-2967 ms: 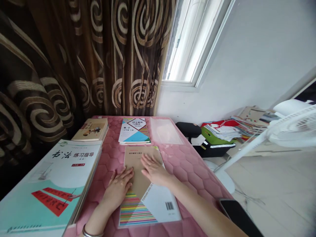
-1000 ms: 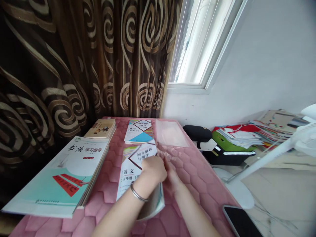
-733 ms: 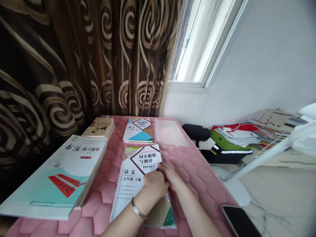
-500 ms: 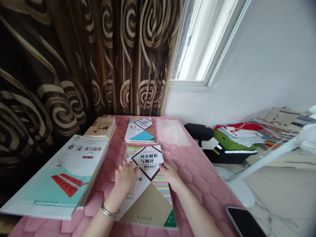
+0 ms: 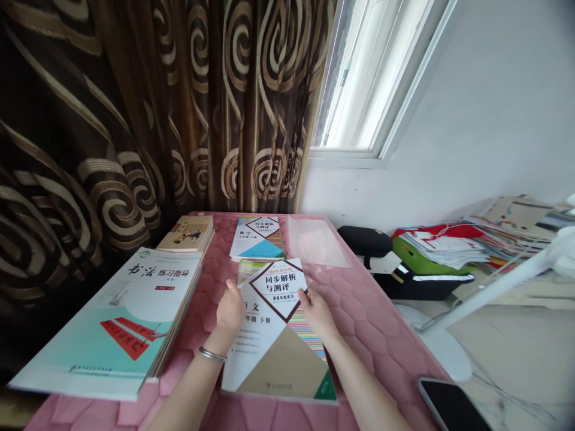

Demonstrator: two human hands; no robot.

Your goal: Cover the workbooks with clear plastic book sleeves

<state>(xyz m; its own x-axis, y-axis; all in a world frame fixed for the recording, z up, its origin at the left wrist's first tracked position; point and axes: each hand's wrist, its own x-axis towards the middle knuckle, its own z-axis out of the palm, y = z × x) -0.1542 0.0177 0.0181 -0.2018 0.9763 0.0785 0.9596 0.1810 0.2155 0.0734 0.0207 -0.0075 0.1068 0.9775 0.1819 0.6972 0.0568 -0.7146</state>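
Observation:
A workbook (image 5: pixel 281 335) with a white, tan and striped cover faces up in front of me, over the pink quilted table cover. My left hand (image 5: pixel 230 306), with a silver bangle at the wrist, is closed on its left edge. At the right edge my right hand (image 5: pixel 315 308) grips it, thumb on the cover and fingers mostly hidden beneath. Whether the workbook is slightly raised, I cannot tell. Just behind it lies a small pile of blue-and-white workbooks (image 5: pixel 257 239).
On the left is a stack of large books with a teal and white cover (image 5: pixel 112 323); smaller tan books (image 5: pixel 186 233) lie behind it. A clear plastic sheet (image 5: pixel 318 242) is at the back right. A phone (image 5: pixel 451 404) rests at the right edge, near a white fan's pole (image 5: pixel 485 287).
The workbook has been turned over from its barcode side to its front cover. My left hand has moved from across the cover to the left edge; the workbook has shifted slightly right.

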